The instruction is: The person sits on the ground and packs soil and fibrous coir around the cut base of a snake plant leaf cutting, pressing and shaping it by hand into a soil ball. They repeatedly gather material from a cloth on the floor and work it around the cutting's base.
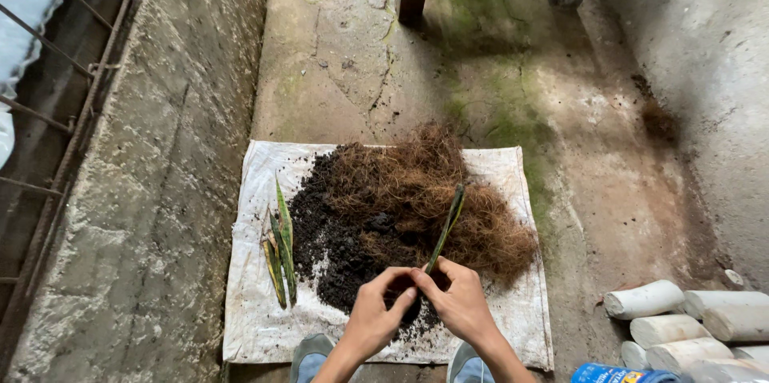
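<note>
A blue round can (621,373) with a yellow and white label lies at the bottom edge, right of the feet. White plastic sacks (24,22) hang behind the railing, upper left.

Cracked concrete floor (352,54) (mossy patches), rough concrete walls (160,191).
</note>
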The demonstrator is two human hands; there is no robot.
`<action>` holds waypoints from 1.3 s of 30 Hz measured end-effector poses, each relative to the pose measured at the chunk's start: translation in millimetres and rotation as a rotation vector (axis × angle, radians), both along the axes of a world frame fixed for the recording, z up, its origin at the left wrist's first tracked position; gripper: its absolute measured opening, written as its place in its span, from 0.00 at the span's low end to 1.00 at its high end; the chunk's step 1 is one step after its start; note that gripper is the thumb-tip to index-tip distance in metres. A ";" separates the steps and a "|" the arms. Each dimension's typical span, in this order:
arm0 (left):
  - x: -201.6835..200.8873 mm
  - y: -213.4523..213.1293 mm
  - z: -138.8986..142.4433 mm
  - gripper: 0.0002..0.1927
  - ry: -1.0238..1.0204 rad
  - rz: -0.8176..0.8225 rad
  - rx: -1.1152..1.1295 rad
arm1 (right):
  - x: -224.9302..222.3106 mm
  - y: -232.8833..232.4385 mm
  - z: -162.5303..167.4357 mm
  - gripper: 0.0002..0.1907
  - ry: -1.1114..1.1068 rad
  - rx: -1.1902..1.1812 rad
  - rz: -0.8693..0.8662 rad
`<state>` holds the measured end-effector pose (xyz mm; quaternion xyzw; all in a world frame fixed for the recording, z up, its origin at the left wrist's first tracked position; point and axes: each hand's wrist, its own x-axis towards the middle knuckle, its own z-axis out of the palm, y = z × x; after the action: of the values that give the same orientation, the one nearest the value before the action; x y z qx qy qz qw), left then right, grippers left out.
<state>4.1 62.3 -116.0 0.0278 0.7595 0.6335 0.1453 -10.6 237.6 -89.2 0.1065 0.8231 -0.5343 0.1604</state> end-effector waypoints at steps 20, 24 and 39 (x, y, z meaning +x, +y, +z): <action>-10.3 -10.6 -16.3 0.14 -0.100 0.312 0.185 | 3.7 -17.8 -8.4 0.22 0.111 -0.021 0.067; -13.4 -16.9 -21.4 0.15 -0.055 0.339 0.269 | 4.2 -24.2 -20.1 0.22 -0.045 -0.135 0.119; -1.9 -13.0 -15.0 0.13 -0.158 -0.042 -0.166 | -0.3 -25.0 -45.2 0.14 0.022 -0.318 0.026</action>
<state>2.2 49.3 -131.0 -0.0182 0.7949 0.5652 0.2198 -10.8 212.6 -134.4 0.0631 0.7312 -0.6569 0.1730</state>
